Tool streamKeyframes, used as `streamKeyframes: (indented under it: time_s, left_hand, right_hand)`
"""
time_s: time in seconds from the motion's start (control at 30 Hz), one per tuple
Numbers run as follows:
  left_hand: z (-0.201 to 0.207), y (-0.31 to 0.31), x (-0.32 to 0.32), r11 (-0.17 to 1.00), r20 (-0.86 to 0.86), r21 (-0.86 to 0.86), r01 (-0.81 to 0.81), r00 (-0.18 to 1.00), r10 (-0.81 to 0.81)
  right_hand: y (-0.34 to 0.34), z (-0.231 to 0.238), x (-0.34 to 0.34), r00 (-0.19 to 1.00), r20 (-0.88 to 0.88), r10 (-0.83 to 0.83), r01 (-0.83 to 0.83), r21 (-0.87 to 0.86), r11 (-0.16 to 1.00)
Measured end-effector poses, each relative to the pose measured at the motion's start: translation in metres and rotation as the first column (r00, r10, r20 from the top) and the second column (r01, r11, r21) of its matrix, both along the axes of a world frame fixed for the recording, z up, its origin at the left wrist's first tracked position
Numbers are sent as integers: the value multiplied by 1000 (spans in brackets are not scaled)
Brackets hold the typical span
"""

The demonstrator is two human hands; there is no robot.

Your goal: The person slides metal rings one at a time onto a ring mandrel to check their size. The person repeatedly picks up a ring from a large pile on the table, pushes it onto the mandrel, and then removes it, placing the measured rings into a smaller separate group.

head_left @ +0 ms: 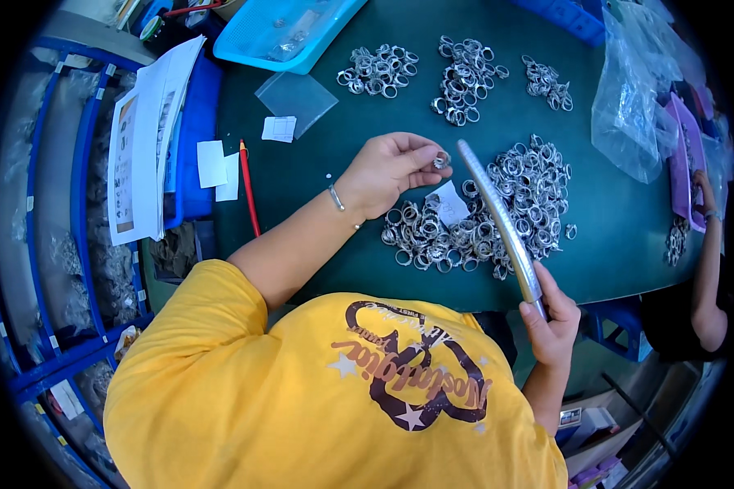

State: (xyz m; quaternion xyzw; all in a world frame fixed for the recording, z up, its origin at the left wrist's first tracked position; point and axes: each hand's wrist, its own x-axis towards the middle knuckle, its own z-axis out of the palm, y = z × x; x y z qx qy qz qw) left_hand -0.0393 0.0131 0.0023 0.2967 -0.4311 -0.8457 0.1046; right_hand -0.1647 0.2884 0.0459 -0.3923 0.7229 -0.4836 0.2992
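Note:
Between the thumb and fingers of my left hand (383, 173) is a silver ring (441, 161), pinched just left of a mandrel's narrow tip. That ring mandrel (500, 220), a long tapered metal stick with marks along it, is gripped by its thick end in my right hand (553, 319). It slants up and leftward over a large pile of silver rings (540, 183) on the green tabletop. The ring and mandrel are apart. A small white paper slip (451, 205) lies on the pile's left part. One loose ring (571, 231) sits right of the pile.
Three smaller ring heaps (379, 71) lie farther back. A light-blue basket (318, 59), clear bag (298, 103) and red pen (249, 187) are leftward. Plastic bags (636, 98) lie at right, where another person's hand (704, 191) touches a pink tray (683, 155).

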Motion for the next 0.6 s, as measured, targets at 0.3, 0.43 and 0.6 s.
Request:
streamKeyframes:
  time_s: [0.3, 0.43, 0.6]
  left_hand:
    - [-6, 13, 8, 995, -268, 66, -76, 959, 91]
    - [-5, 12, 12, 997, -431, 73, -10, 901, 40]
    - [-5, 9, 15, 999, -478, 0, 53, 877, -47]
  right_hand:
    - [-22, -2, 7, 973, -160, 169, -180, -61, 982]
    - [-31, 0, 8, 968, -167, 188, -205, -92, 974]
    - [-31, 1, 5, 946, -244, 213, -242, -93, 966]
